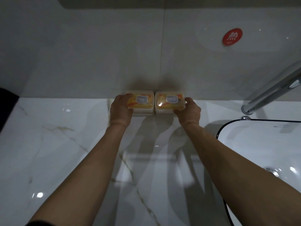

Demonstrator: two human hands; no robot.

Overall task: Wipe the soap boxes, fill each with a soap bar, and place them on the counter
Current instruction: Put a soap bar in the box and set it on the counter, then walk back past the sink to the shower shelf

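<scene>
Two clear soap boxes stand side by side at the back of the white marble counter (65,144), against the wall. Each has its lid on and shows a yellow wrapped soap bar inside, with a small bear sticker on top. My left hand (120,110) grips the left soap box (143,100) at its left end, fingers curled over the top edge. My right hand (189,110) grips the right soap box (169,101) at its right end, thumb on the near side. The two boxes nearly touch in the middle.
A white sink basin (260,144) with a dark rim lies at the right, and a chrome faucet (273,90) rises behind it. A round red hot-water sticker (232,37) is on the wall tile. Something dark sits at the left edge (6,108).
</scene>
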